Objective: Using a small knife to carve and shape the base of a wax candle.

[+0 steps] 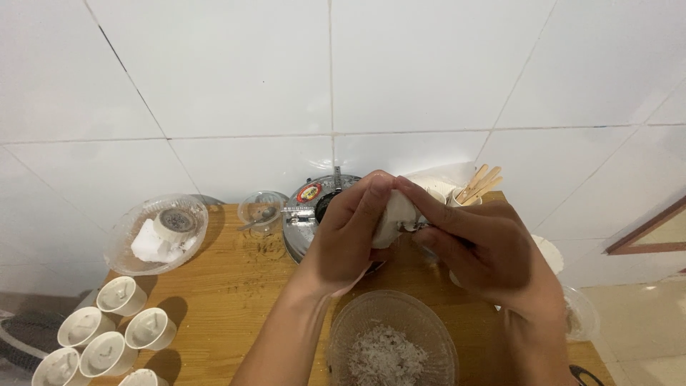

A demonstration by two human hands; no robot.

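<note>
White cup [395, 214] gripped between left hand [350, 232] and right hand [486, 246], fingers closed around it, above glass bowl [343, 336] of flakes.

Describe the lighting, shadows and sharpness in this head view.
Head view: soft, even light, no harsh glare on the white wall tiles; faint shadows beside the small white cups on the wooden table; both hands sharp enough, left hand, right hand; tile lines bow from wide-angle distortion.

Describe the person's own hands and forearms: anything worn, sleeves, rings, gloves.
Both are bare. The left hand and right hand wear no gloves, and no rings or watch show. No sleeve reaches either forearm as far as the view shows. The fingernails are short and unpainted.
</note>
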